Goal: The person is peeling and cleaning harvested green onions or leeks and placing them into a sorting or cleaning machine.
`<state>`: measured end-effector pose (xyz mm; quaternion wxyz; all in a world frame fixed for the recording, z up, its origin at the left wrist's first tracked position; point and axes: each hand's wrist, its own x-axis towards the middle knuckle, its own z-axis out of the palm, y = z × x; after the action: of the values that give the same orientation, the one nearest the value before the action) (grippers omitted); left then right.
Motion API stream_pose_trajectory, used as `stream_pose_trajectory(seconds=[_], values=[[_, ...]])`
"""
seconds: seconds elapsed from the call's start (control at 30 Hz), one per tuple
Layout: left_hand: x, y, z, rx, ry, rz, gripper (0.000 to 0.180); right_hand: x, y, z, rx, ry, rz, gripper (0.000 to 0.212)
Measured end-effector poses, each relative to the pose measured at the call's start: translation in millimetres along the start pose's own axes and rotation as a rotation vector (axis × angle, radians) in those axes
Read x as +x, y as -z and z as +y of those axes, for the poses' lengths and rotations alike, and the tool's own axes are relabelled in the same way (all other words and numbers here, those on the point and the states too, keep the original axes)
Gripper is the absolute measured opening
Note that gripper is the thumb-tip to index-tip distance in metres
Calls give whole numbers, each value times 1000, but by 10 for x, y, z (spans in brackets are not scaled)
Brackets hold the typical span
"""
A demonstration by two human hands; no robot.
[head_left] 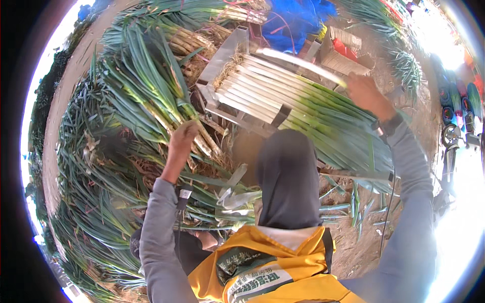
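Note:
My right hand [369, 96] is closed around a peeled leek [303, 63], whose white shank points left and is smeared by motion. Beneath it, a row of cleaned leeks [262, 88] lies side by side in a metal rack [222, 108], roots at the left and green leaves toward the right. On the left, my left hand [184, 135] has its fingers curled on the stalk of an untrimmed leek [161, 118] in a loose bunch with soil-stained bases. The fingertips are partly hidden.
A large heap of untrimmed leeks [96, 202] spreads over the left side. Beyond the rack are a blue plastic sheet [293, 22] and a cardboard box [343, 50]. Cut leaf pieces [356, 207] litter the ground. A dark strap [281, 116] crosses the row.

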<state>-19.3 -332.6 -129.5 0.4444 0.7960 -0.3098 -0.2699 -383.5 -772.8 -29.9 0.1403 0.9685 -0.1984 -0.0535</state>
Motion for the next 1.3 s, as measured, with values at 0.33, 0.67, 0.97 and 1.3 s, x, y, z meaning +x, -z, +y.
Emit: stream_pose_trajectory(seconds=[0.33,0.67,0.97,1.3], values=[[1930,-1915,377,289,-822,14,49,513,-118,-367,716,3,-419,37],[2698,-2407,406,557,-778,168,44,684,-1182,-232,614,-208,46,29],[2854,-2538,284,681,-769,272,30,949,-1674,-227,625,-199,-11,30],[2783,-2455,258,706,-783,219,18,840,-1829,-350,628,-140,107,28]])
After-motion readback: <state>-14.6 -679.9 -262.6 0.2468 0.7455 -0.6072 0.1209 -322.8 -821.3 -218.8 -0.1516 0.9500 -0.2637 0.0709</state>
